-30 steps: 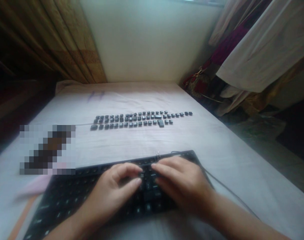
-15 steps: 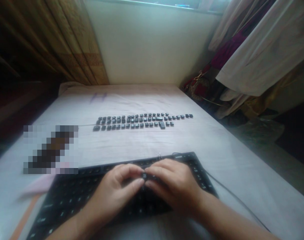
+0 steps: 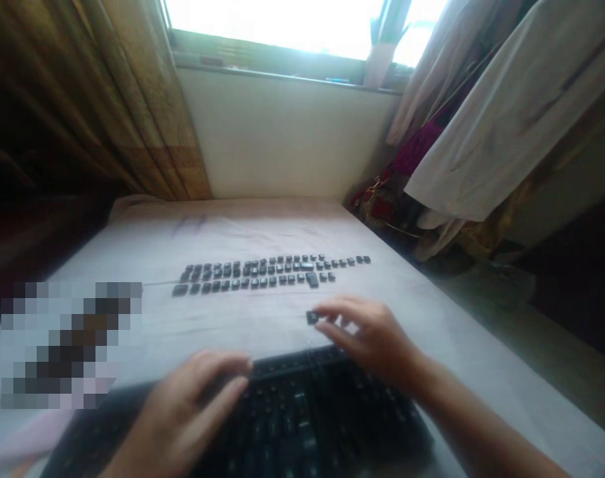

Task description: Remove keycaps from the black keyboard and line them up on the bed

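Observation:
My right hand (image 3: 364, 328) pinches a small black keycap (image 3: 312, 318) between thumb and fingertips, just beyond the far edge of the keyboard. The black keyboard (image 3: 282, 405) lies in front of me, blurred, with some of it hidden under my hands. Over its left half my left hand (image 3: 192, 398) hovers, thumb and index finger a little apart and nothing visible between them. Farther back, several loose keycaps (image 3: 254, 283) lie on the pale sheet in long rows, with a larger L-shaped keycap (image 3: 312, 279) among them.
A pale sheet (image 3: 406, 318) covers the surface under everything. On the left is a pixelated patch (image 3: 73, 345) beside pink cloth (image 3: 38, 435). Behind stand a wall (image 3: 277, 139), a window and a yellow curtain (image 3: 153, 113). Clothes (image 3: 471, 146) hang at the right.
My right hand has left the keyboard and moved forward with a keycap. The left hand has drawn back left, its fingers parted. The view has tilted up, showing more window.

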`<state>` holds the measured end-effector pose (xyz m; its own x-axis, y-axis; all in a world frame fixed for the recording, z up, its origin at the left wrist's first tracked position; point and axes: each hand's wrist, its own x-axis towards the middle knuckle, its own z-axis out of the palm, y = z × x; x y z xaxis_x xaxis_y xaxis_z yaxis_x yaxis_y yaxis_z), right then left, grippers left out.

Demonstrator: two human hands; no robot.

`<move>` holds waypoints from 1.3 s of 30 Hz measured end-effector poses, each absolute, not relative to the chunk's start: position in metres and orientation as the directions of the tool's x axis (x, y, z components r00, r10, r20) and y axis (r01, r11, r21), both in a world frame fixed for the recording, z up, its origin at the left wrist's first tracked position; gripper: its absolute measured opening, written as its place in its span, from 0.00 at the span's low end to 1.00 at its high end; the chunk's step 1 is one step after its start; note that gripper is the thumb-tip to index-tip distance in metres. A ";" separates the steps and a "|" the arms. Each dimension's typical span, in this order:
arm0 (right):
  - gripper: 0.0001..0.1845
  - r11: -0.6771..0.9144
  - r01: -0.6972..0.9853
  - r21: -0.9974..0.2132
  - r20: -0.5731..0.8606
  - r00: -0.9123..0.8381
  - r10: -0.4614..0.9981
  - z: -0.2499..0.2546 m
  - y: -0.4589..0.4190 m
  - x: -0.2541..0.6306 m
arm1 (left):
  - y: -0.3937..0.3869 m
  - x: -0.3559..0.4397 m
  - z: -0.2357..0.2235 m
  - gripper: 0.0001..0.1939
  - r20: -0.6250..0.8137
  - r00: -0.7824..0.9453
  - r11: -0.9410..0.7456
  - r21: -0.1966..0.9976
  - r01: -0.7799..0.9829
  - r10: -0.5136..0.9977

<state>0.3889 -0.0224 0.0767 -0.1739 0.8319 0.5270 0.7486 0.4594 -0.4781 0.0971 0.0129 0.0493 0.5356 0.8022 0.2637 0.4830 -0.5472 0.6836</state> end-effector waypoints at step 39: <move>0.12 -0.116 0.917 -0.383 0.258 0.227 0.939 0.002 0.059 0.498 | 0.061 0.066 0.030 0.20 -0.032 0.417 -0.342 0.517 0.785 0.908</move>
<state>0.4975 0.0591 0.0019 0.2266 0.9392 0.2579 0.9165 -0.1160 -0.3827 0.0660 0.0611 0.0302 0.4170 0.9083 -0.0323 0.7846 -0.3418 0.5173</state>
